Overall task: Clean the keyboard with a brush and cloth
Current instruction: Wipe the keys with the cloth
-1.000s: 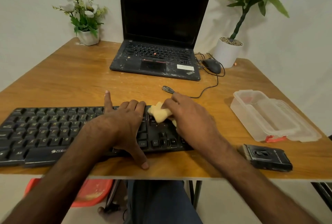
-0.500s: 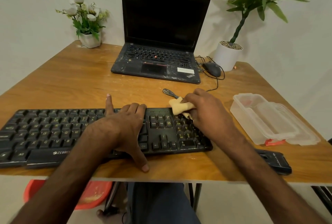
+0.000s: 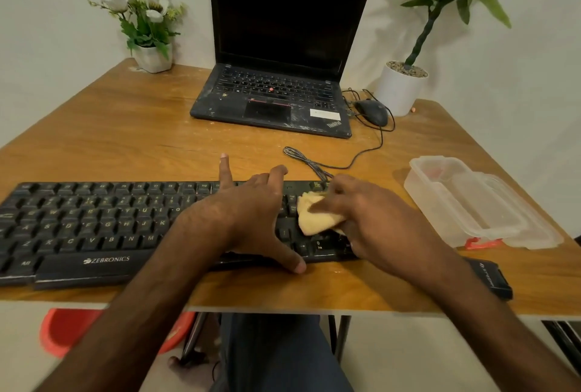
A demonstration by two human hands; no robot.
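Black keyboard lies along near edge of wooden table. Left hand spread flat on right-centre keys, grasping nothing (thumb over front edge). Right hand clutches yellow cloth, pressed onto number-pad keys, just beside left hand.

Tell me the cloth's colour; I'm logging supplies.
Pale yellow-tan, plain; the cloth shows in the head view, in the right hand.

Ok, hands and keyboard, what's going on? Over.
Left hand flat, bracing the keyboard. Right hand gripping the cloth, pressed on the number-pad keys. No brush in sight. Nothing blocking; cable lies just behind.
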